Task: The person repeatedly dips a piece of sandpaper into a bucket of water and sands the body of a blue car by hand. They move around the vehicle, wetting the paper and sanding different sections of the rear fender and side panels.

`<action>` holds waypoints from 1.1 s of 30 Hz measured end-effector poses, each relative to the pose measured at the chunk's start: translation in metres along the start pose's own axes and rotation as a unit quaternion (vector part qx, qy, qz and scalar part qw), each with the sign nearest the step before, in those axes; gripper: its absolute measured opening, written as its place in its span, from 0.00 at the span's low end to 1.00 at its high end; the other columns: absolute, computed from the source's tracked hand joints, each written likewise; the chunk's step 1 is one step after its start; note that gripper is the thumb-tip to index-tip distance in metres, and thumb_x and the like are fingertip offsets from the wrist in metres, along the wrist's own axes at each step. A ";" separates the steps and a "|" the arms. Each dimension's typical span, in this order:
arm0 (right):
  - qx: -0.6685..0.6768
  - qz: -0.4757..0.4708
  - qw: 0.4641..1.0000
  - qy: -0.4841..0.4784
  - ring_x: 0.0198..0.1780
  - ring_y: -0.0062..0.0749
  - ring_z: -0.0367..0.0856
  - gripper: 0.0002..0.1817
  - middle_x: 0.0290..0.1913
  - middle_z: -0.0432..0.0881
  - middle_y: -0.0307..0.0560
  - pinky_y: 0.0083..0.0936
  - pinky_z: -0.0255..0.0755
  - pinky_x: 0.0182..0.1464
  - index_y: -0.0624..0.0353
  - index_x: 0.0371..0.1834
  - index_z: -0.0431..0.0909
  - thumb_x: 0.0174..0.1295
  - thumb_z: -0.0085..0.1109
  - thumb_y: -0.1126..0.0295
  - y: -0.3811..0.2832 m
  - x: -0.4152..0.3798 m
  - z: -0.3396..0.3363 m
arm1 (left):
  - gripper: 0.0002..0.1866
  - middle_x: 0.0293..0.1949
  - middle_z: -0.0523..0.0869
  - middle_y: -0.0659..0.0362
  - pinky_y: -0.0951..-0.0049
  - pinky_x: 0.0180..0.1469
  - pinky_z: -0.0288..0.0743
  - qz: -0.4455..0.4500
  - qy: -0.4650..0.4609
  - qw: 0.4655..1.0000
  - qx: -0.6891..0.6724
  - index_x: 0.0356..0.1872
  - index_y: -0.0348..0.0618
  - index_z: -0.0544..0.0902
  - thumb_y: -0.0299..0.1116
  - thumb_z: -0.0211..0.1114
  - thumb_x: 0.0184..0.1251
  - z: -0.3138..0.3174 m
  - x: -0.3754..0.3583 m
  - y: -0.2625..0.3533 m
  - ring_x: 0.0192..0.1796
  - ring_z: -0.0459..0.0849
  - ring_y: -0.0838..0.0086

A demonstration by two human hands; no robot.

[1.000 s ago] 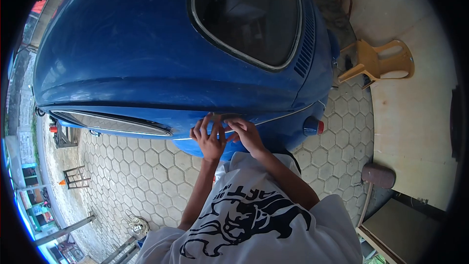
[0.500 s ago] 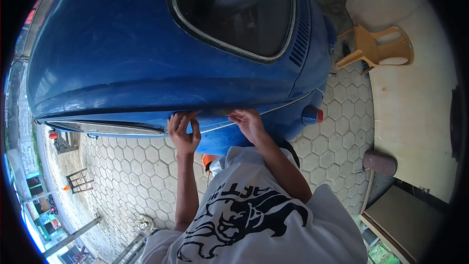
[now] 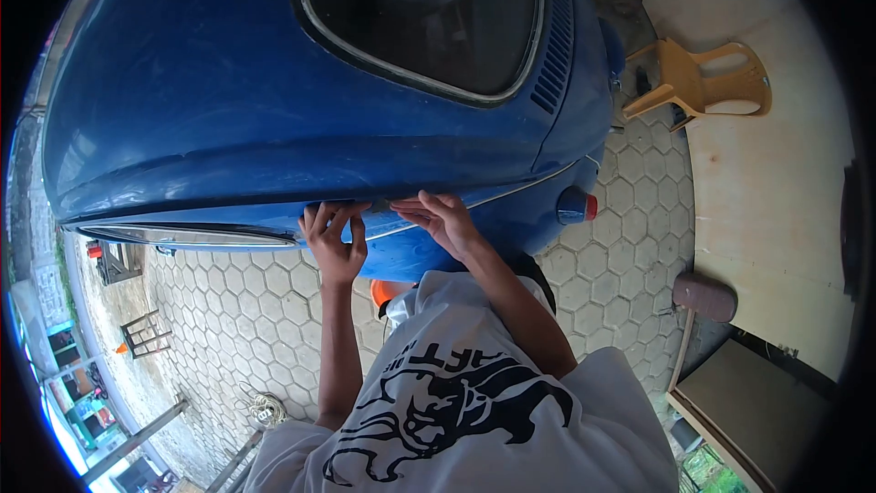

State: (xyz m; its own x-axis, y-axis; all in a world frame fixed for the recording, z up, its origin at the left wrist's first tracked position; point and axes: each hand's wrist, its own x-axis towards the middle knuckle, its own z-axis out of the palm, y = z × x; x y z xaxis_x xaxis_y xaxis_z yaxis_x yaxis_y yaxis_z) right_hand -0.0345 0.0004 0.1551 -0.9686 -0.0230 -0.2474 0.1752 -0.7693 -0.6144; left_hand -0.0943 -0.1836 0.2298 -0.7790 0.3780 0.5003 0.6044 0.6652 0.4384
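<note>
A blue rounded car [image 3: 274, 128] fills the upper part of the view, with a dark seam running under its roof edge. At that seam, my left hand [image 3: 334, 242] rests its bent, spread fingertips; its thumb stands apart and no held thing shows. My right hand [image 3: 444, 222] is just to the right, fingers stretched leftward along the same edge, palm partly showing. A small dark patch [image 3: 380, 205] lies between the two hands; what it is cannot be made out. Below the hands runs a bright trim line [image 3: 520, 204] along the blue side.
A tan plastic chair [image 3: 707, 82] lies toward the right wall. Near it are a red tail light [image 3: 589, 208], a brown padded piece [image 3: 710, 298] and a framed panel [image 3: 757, 406]. Orange material [image 3: 388, 292] shows by my waist. Hexagonal paving [image 3: 246, 329] covers the ground; coiled cord [image 3: 266, 409] lies lower left.
My right hand has moved left along the edge, closer to my left hand, and its fingers look straighter. The view has shifted slightly; my left hand stays at the seam.
</note>
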 end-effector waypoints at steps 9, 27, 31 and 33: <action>0.013 -0.011 1.000 -0.017 0.58 0.44 0.85 0.16 0.53 0.85 0.62 0.37 0.79 0.63 0.69 0.48 0.84 0.69 0.64 0.65 0.017 0.009 -0.044 | 0.12 0.35 0.87 0.63 0.66 0.49 0.67 -0.021 -0.029 0.998 -0.060 0.35 0.51 0.91 0.25 0.63 0.53 -0.016 -0.001 -0.002 0.41 0.78 0.66; -0.041 0.082 0.996 -0.023 0.54 0.27 0.84 0.16 0.50 0.88 0.43 0.27 0.72 0.49 0.53 0.48 0.85 0.68 0.66 0.54 -0.003 -0.008 -0.086 | 0.17 0.30 0.91 0.51 0.73 0.29 0.82 -0.340 -0.213 0.876 -0.270 0.41 0.36 0.90 0.43 0.71 0.67 0.064 -0.008 0.056 0.29 0.91 0.70; -0.107 0.144 0.984 -0.001 0.53 0.26 0.85 0.16 0.51 0.88 0.41 0.26 0.71 0.48 0.51 0.49 0.85 0.68 0.65 0.53 -0.004 -0.011 -0.079 | 0.16 0.33 0.91 0.50 0.74 0.30 0.84 -0.351 -0.169 0.882 -0.264 0.43 0.34 0.89 0.40 0.69 0.69 0.070 -0.012 0.063 0.32 0.90 0.72; -0.156 0.139 0.978 0.003 0.54 0.26 0.85 0.18 0.51 0.87 0.41 0.26 0.71 0.48 0.52 0.52 0.84 0.68 0.65 0.52 -0.010 -0.016 -0.073 | 0.16 0.36 0.91 0.52 0.71 0.32 0.87 -0.371 -0.143 0.868 -0.298 0.44 0.32 0.88 0.38 0.69 0.70 0.075 -0.029 0.049 0.38 0.90 0.72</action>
State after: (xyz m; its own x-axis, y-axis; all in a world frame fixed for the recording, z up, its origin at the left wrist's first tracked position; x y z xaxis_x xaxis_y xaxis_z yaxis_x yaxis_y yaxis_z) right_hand -0.0076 0.0552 0.1110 -0.8754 -0.1988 -0.4406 0.4771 -0.5013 -0.7219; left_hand -0.0548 -0.1132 0.1809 -0.9488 0.1893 -0.2529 -0.1679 0.3759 0.9113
